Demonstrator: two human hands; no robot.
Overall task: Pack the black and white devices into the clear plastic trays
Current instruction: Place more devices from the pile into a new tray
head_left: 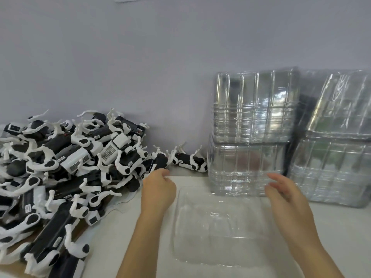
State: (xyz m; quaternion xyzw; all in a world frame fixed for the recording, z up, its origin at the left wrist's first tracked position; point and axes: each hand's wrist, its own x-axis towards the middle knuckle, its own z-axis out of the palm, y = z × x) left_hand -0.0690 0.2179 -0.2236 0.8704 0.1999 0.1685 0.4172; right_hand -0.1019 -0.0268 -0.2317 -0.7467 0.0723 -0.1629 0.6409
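A big heap of black and white devices (66, 163) covers the left of the white table. One clear plastic tray (216, 223) lies flat in front of me with nothing in it. My left hand (158, 189) hovers at the tray's left far corner, fingers curled, holding nothing that I can see. My right hand (285, 195) is above the tray's right far corner, fingers loosely spread, blurred by motion and empty. Both hands are clear of the devices.
Stacks of clear trays (251, 133) stand against the wall behind the flat tray, with more stacks (333, 157) to the right. One device (190, 159) lies apart by the wall next to the stacks. Brown cardboard (18, 265) shows under the heap.
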